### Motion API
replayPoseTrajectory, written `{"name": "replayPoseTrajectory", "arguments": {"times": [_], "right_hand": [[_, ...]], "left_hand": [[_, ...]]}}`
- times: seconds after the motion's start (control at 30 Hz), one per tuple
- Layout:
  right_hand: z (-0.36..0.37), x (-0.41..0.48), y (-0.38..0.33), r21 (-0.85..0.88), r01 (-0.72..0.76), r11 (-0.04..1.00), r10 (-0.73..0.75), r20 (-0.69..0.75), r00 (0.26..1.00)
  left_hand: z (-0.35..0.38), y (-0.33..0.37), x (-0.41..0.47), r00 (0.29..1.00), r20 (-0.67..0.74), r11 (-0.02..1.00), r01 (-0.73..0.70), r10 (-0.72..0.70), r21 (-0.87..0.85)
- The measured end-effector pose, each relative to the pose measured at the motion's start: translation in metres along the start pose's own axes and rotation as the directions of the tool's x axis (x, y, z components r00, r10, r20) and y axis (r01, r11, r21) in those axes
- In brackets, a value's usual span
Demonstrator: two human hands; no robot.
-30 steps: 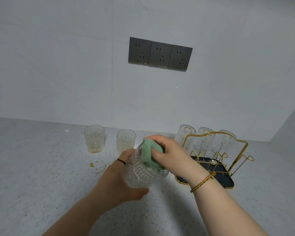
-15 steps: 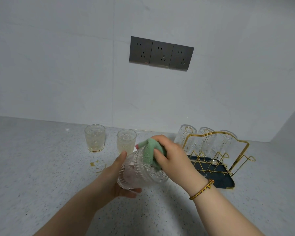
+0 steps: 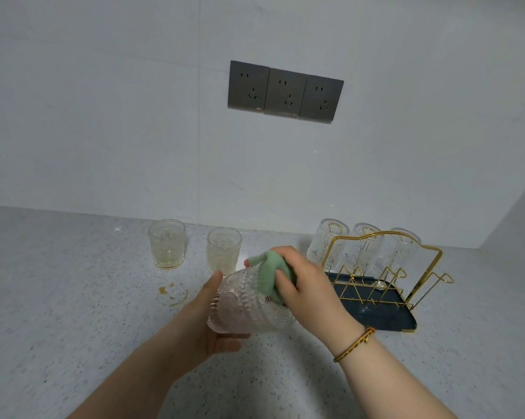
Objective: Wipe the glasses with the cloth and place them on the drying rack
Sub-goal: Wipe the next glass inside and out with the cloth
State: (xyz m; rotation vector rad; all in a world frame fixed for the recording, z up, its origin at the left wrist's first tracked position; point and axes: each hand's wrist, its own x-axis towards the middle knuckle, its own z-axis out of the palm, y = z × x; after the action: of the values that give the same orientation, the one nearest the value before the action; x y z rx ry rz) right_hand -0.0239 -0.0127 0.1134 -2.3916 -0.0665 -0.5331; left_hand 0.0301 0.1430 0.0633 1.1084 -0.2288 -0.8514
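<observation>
I see the left hand (image 3: 206, 325) gripping the clear ribbed glass tumbler (image 3: 243, 303) by its base, above the speckled grey counter (image 3: 73, 313). Its axis is tilted, mouth up-right. Right hand (image 3: 309, 291) pinches the green cloth (image 3: 270, 276) at the rim. Gold wire drying rack (image 3: 388, 319) lies right, nearer the right hand.

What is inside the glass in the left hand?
The green cloth, gripped by the right hand, is pushed into the mouth of the glass while the left hand holds its base. The fingers and the ribbed wall hide how deep it goes.
</observation>
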Motion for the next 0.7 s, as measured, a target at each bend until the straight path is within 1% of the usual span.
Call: {"name": "replayPoseTrajectory", "arguments": {"times": [0.07,0.13,0.17,0.2,0.23,0.27,0.3,0.37,0.4,0.43,0.5,0.57,0.6,0.63,0.67,0.7], "right_hand": [[0.000,0.003,0.005,0.105,-0.159,0.982,0.162,-0.017,0.987],[0.001,0.004,0.009,0.212,-0.333,0.919,0.334,0.030,0.942],[0.001,0.004,0.010,0.240,-0.380,0.893,0.380,0.050,0.924],[0.001,0.004,0.010,0.253,-0.388,0.886,0.387,0.058,0.920],[0.000,0.002,0.009,0.252,-0.356,0.900,0.353,0.057,0.934],[-0.002,0.001,0.007,0.245,-0.295,0.923,0.291,0.054,0.955],[-0.003,-0.001,0.005,0.210,-0.216,0.954,0.209,0.053,0.976],[-0.004,-0.003,0.001,0.060,-0.052,0.997,0.047,0.076,0.996],[-0.005,-0.004,0.001,0.007,0.002,1.000,-0.003,0.086,0.996],[-0.005,-0.004,0.002,0.002,0.017,1.000,-0.017,0.080,0.997],[-0.005,-0.005,0.006,0.087,-0.048,0.995,0.045,0.031,0.999],[-0.005,-0.006,0.008,0.214,-0.193,0.957,0.197,0.006,0.980],[-0.004,-0.006,0.009,0.276,-0.267,0.923,0.272,0.022,0.962],[-0.004,-0.007,0.009,0.319,-0.314,0.894,0.319,0.041,0.947],[-0.004,-0.008,0.008,0.339,-0.327,0.882,0.331,0.049,0.942],[-0.004,-0.009,0.006,0.343,-0.308,0.888,0.313,0.041,0.949]], "left_hand": [[0.002,-0.002,-0.001,0.995,-0.030,0.994,-0.094,0.092,-0.048],[0.001,0.000,-0.001,0.980,-0.002,0.977,-0.198,0.199,-0.075],[-0.001,-0.001,0.001,0.974,0.011,0.971,-0.223,0.225,-0.086],[-0.002,0.000,0.000,0.976,0.016,0.973,-0.216,0.218,-0.087],[-0.001,0.000,-0.002,0.981,0.017,0.977,-0.192,0.195,-0.089],[0.000,0.000,-0.004,0.990,0.024,0.988,-0.137,0.139,-0.074],[0.002,-0.001,-0.005,0.999,0.015,0.998,-0.049,0.050,-0.036],[0.000,-0.007,-0.004,0.996,0.007,0.996,0.089,-0.089,0.013],[0.002,-0.008,-0.005,0.992,-0.001,0.992,0.125,-0.125,0.017],[0.005,-0.007,-0.005,0.993,0.006,0.993,0.120,-0.120,0.013],[0.010,-0.007,-0.007,1.000,0.012,0.999,0.024,-0.024,-0.031],[0.010,-0.001,-0.008,0.992,0.021,0.990,-0.123,0.125,-0.075],[0.010,0.002,-0.008,0.984,0.017,0.982,-0.176,0.178,-0.067],[0.010,0.003,-0.007,0.980,0.004,0.978,-0.201,0.201,-0.052],[0.011,0.005,-0.008,0.978,0.002,0.977,-0.207,0.208,-0.053],[0.010,0.004,-0.008,0.981,0.009,0.979,-0.192,0.193,-0.074]]}}
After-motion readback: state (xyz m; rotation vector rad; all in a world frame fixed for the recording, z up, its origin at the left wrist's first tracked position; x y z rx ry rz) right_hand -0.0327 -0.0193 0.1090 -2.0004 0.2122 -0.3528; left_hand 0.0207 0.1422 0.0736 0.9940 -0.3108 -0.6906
